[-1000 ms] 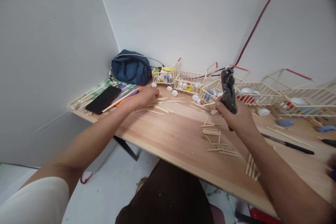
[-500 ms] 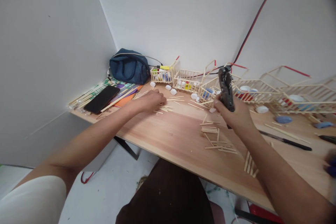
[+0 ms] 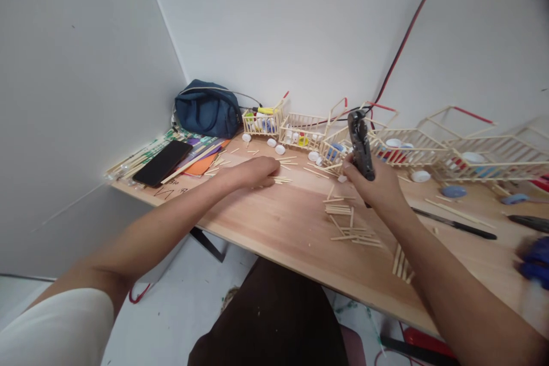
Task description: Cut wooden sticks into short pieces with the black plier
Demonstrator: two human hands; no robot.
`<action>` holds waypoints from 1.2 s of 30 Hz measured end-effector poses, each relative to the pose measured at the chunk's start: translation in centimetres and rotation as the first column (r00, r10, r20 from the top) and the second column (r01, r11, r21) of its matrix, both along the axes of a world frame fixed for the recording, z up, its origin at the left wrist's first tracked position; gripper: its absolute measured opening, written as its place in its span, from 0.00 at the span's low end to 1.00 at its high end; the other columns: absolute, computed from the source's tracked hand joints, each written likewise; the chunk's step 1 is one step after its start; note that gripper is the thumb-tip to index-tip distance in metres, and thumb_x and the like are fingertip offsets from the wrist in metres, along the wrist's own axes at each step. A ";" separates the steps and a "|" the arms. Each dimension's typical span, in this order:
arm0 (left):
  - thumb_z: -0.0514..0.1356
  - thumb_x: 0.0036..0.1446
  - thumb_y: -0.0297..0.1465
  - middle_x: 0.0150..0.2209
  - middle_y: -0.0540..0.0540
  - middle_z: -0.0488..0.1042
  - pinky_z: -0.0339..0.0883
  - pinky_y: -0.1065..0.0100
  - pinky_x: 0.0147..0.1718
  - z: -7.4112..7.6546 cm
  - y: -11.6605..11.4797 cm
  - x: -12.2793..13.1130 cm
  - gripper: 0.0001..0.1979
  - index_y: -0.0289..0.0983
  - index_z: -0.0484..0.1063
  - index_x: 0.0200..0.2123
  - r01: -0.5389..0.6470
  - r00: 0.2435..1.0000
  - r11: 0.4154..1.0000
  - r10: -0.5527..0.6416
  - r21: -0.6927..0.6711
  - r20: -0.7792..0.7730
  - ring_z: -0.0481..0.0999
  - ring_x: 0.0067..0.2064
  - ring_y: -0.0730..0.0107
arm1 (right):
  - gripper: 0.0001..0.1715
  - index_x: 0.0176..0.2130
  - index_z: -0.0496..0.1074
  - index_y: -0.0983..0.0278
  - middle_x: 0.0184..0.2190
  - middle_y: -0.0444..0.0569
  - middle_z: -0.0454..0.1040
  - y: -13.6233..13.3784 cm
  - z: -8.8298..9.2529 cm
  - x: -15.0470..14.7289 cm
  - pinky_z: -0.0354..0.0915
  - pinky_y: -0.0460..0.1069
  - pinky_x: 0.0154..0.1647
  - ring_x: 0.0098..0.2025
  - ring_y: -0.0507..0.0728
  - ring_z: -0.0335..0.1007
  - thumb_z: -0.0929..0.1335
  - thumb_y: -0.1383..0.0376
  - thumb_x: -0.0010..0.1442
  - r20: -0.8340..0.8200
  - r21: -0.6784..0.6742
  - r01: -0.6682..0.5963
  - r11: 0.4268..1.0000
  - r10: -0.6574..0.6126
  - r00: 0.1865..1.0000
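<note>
Head view: my right hand (image 3: 380, 190) is clenched around a dark tool (image 3: 359, 146), holding it upright above the wooden table (image 3: 278, 223), near a scatter of thin sticks (image 3: 349, 226). My left hand (image 3: 253, 172) lies palm down on another bunch of sticks (image 3: 283, 180) further left; whether its fingers pinch one I cannot tell. Little stick-built baskets (image 3: 300, 130) line the wall behind, beside a blue pouch (image 3: 208, 110).

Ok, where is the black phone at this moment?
Head view, far left end of the table: the phone lies flat near the corner wall, beside coloured papers and just in front of the blue bag.
</note>
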State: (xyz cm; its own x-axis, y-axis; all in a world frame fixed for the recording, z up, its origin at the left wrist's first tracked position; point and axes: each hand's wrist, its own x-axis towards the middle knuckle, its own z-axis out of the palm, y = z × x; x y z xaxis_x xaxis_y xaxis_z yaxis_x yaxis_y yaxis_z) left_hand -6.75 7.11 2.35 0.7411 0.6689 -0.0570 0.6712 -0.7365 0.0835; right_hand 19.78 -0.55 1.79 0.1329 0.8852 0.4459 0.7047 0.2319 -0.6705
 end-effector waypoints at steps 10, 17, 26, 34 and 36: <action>0.51 0.56 0.23 0.42 0.36 0.77 0.63 0.67 0.36 0.7 -0.6 2.3 0.13 0.32 0.75 0.38 -0.076 0.963 0.997 0.069 -0.020 -0.261 0.75 0.40 0.61 | 0.12 0.32 0.69 0.61 0.25 0.46 0.72 0.2 -0.2 0.1 0.60 0.50 0.31 0.29 0.58 0.68 0.65 0.55 0.55 0.017 0.051 -0.021 0.998 0.020 1.000; 0.51 0.57 0.23 0.38 0.36 0.76 0.63 0.66 0.36 -0.1 -0.5 0.9 0.11 0.30 0.71 0.40 -0.149 0.989 0.989 0.149 0.008 -0.020 0.74 0.37 0.62 | 0.12 0.33 0.69 0.61 0.26 0.46 0.72 -0.1 -0.1 -0.1 0.60 0.50 0.32 0.30 0.57 0.67 0.65 0.55 0.56 -0.007 0.046 -0.021 0.999 0.021 1.000; 0.64 0.50 0.33 0.29 0.45 0.76 0.63 0.71 0.31 -2.2 0.0 -0.1 0.12 0.31 0.70 0.35 0.178 0.466 0.697 0.563 -0.695 0.683 0.73 0.29 0.73 | 0.11 0.33 0.69 0.61 0.25 0.46 0.71 0.0 -0.1 0.0 0.60 0.50 0.31 0.30 0.57 0.67 0.65 0.56 0.56 0.006 0.049 -0.026 0.998 0.025 1.000; 0.68 0.47 0.36 0.30 0.43 0.78 0.65 0.68 0.37 -3.8 -1.7 0.4 0.15 0.31 0.73 0.32 0.163 0.340 0.791 0.516 -0.590 0.786 0.76 0.34 0.68 | 0.12 0.34 0.70 0.61 0.26 0.46 0.72 0.0 -0.3 0.0 0.60 0.50 0.32 0.30 0.58 0.68 0.65 0.55 0.56 -0.002 0.038 -0.021 0.999 0.021 1.000; 0.67 0.48 0.37 0.31 0.43 0.78 0.63 0.69 0.35 -3.8 -1.8 0.6 0.15 0.30 0.73 0.31 0.170 0.379 0.802 0.482 -0.572 0.790 0.74 0.32 0.70 | 0.13 0.34 0.70 0.61 0.27 0.47 0.72 0.1 -0.4 0.0 0.60 0.50 0.32 0.31 0.58 0.68 0.65 0.55 0.56 0.001 0.034 -0.022 0.999 0.022 1.000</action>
